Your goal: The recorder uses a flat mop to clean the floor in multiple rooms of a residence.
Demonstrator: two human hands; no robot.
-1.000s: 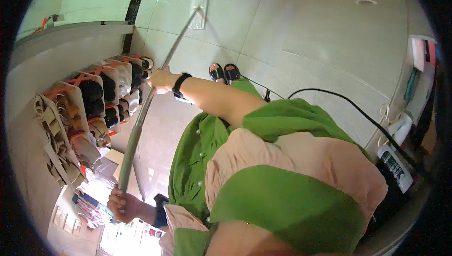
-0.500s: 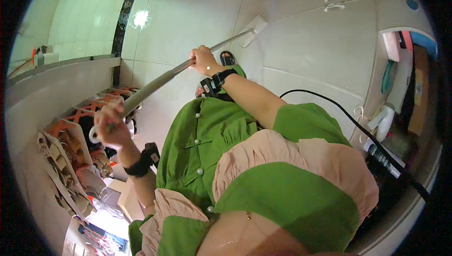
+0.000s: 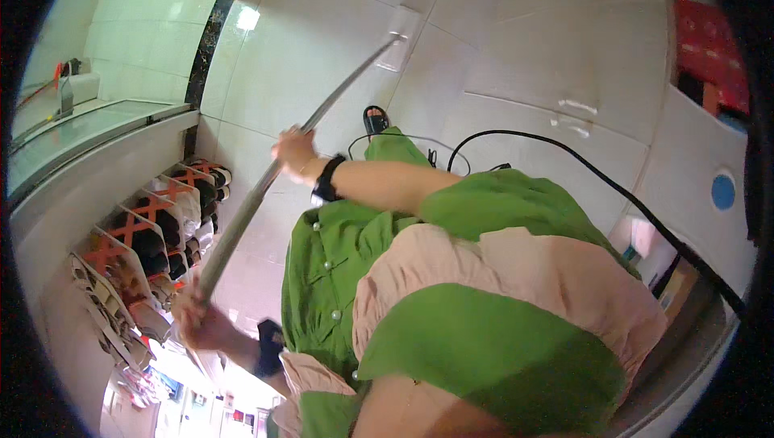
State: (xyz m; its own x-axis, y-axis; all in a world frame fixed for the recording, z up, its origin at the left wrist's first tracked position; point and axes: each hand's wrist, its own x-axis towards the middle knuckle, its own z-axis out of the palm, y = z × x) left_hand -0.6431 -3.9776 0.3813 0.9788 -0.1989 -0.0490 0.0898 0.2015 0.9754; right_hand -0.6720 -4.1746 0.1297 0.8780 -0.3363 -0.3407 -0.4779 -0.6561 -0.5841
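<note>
A flat mop runs diagonally through the view, its long grey handle [image 3: 251, 200] rising from lower left to upper middle. The white rectangular mop head [image 3: 409, 25] lies on the pale tiled floor. My right hand [image 3: 297, 154] is wrapped round the handle at its middle, where a thinner metal tube meets the thicker section. Around the handle's upper end, at the lower left, my left hand [image 3: 197, 317] is closed and a little blurred. Dark bands circle both wrists. One foot in a black sandal [image 3: 376, 120] stands between the mop head and my green clothes.
A rack of shoes [image 3: 153, 228] stands along the left side, below a glass-topped ledge [image 3: 105, 128]. A black cable [image 3: 564, 146] loops across on the right. White cabinet doors with handles [image 3: 576, 107] and a red box [image 3: 709, 43] are on the right.
The mop head has shifted left in the view. Both hands, still on the handle, are lower, the right one also farther left. The view has turned, showing more of the shoe rack.
</note>
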